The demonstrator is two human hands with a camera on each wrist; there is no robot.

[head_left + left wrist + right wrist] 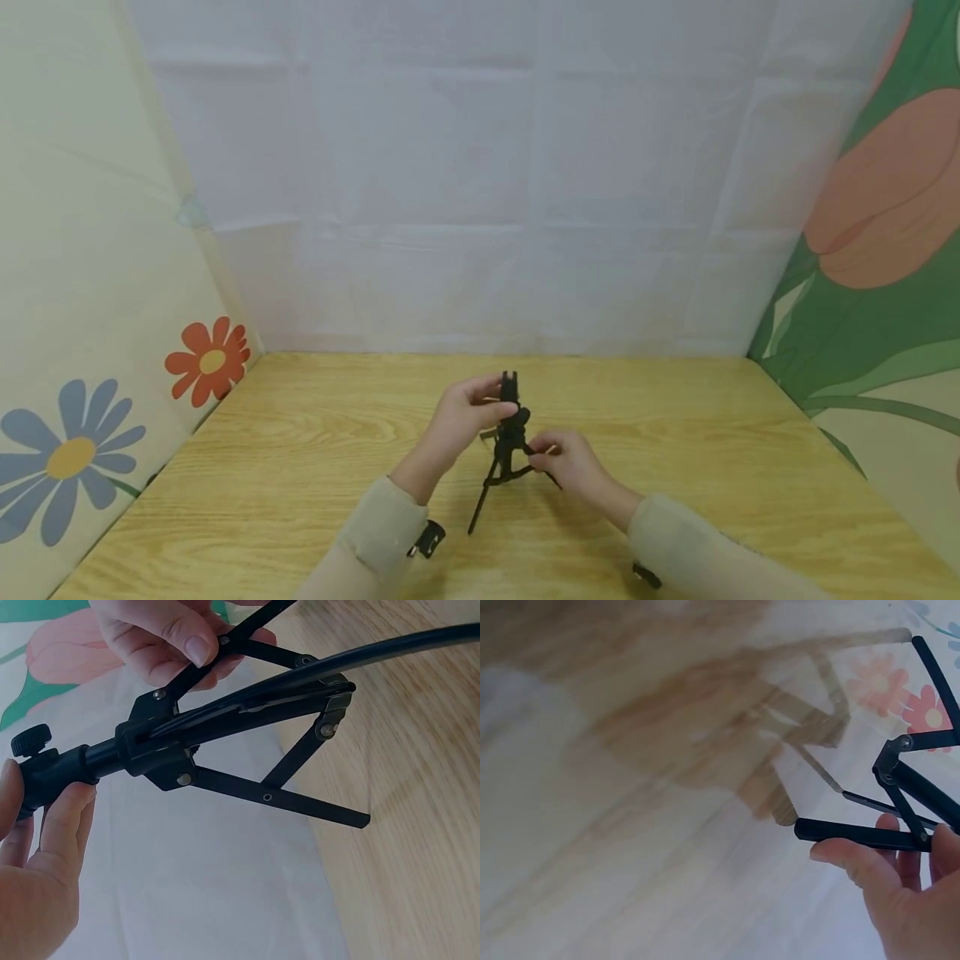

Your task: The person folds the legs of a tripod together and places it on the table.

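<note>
Rear wall: covered by a white cloth [450, 167], hanging, with fold creases running across and down in a rough grid; its lower edge meets the back of the table. Left side: a cream panel [82, 217], printed with a blue-grey flower [71, 458] nearer me and a smaller red flower [212, 362] farther back, both yellow-centred. Right side: a printed panel [847, 333] bearing large salmon-pink petals and green leaves. Table [247, 500]: yellowish wood-grain top, pale sheen at low angles. Light: soft, rather dull.
</note>
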